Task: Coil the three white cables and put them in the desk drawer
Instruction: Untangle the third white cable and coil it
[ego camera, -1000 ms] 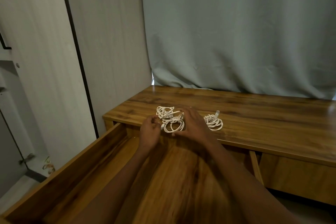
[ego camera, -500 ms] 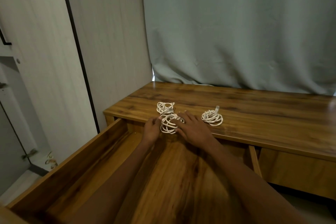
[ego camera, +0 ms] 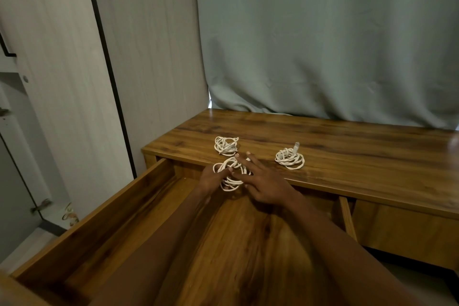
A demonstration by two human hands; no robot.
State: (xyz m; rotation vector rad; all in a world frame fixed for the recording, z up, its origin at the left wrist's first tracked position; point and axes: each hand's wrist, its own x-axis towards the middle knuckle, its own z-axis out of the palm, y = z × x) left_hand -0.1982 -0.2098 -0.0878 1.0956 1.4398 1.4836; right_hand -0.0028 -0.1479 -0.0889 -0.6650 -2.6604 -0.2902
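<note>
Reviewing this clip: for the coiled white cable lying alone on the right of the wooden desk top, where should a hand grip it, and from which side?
Probably best from above, pinching across the bunched loops of the right-hand coiled white cable at its near rim. It lies flat on the wooden desk top, with free space around it, and one connector end sticks up at the back; gripping several loops together should keep the coil from unwinding.

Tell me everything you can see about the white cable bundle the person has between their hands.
The coiled white cable bundle is a thin, matte white cord wound into several loose, uneven loops. It is held over the front edge of the brown wooden desk top, above the open wooden drawer. The left hand pinches its left side, while the right hand lies against its right side with fingers spread and straight. Its plugs are not visible.
</note>
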